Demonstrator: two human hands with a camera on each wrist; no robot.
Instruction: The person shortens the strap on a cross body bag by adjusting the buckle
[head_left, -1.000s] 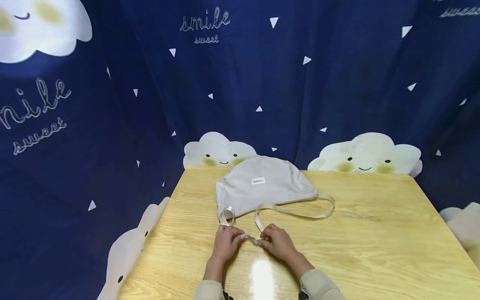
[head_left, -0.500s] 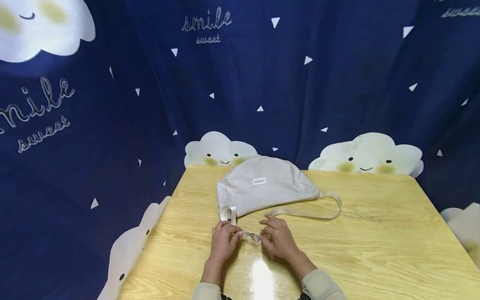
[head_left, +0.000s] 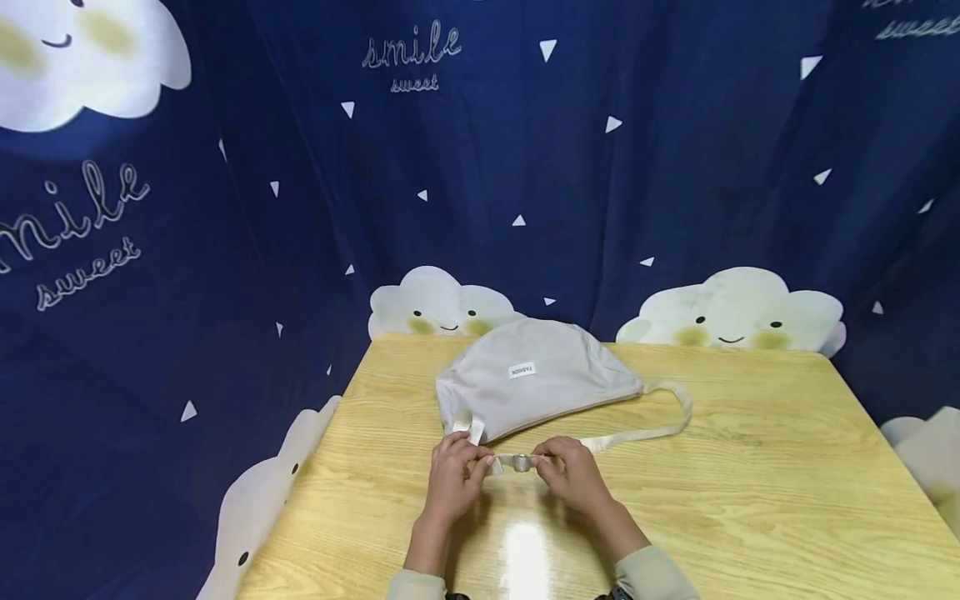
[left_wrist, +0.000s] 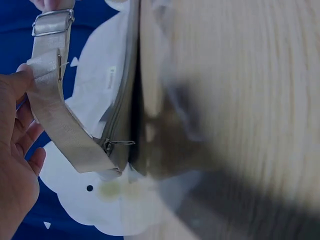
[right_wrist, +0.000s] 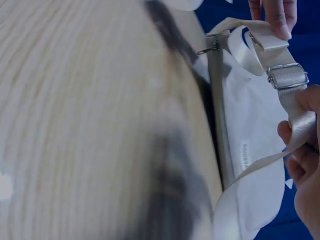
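A pale beige bag (head_left: pixel 540 379) with a small white label lies on the table, its webbing strap (head_left: pixel 637 435) looping out to the right. My left hand (head_left: pixel 454 475) pinches the strap near a folded end, left of the metal slide buckle (head_left: pixel 521 462). On the buckle's other side, my right hand (head_left: pixel 573 473) grips the strap between thumb and fingers. Between the hands the strap runs nearly straight. In the right wrist view, the buckle (right_wrist: pixel 288 76) is a silver frame with webbing threaded through it. The left wrist view shows a zipper pull (left_wrist: pixel 120 143) at the bag's corner.
The wooden table (head_left: pixel 750 467) extends to both sides of the bag. Behind it hangs a dark blue curtain (head_left: pixel 480 183) printed with clouds and triangles.
My right hand loosened on the strap, then pinched it again beside the buckle. The twisted strap between the hands is now straighter, and its right loop has shifted further right.
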